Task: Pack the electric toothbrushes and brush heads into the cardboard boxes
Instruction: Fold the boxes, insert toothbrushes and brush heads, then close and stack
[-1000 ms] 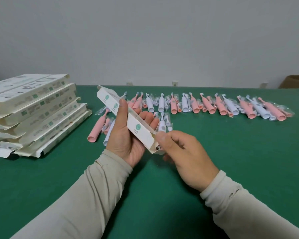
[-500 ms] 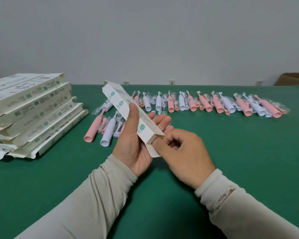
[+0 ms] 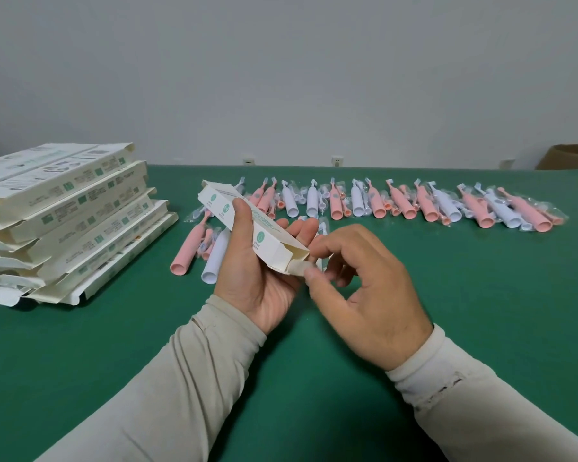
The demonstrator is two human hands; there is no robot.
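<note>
From the head camera, your left hand (image 3: 259, 265) grips a long white cardboard box (image 3: 247, 225) held above the green table (image 3: 481, 311), thumb laid across its printed upper face and fingers curled beneath; the box runs from about 10 o'clock at its far end to 4 o'clock at its near end, tilted with the far end higher. The near end is open, and your right hand (image 3: 364, 295) pinches the small end flap (image 3: 297, 268) there between thumb and forefinger, the other fingers curled loosely behind. At 9 o'clock from your hands a stack of flattened boxes (image 3: 64, 215) sits on the table, fanned and leaning, white tabs sticking out at its lower left. At 12 to 2 o'clock, well beyond the hands, a row of pink and white electric toothbrushes (image 3: 414, 205) lies along the table, with small brush heads in clear wrappers tucked among them. Just beside the held box, at 9 o'clock, one pink toothbrush (image 3: 187, 251) and one white toothbrush (image 3: 216, 255) lie apart from the row. At far 2 o'clock, a brown carton (image 3: 571, 158) shows at the table's back edge against the grey wall (image 3: 281, 78).
</note>
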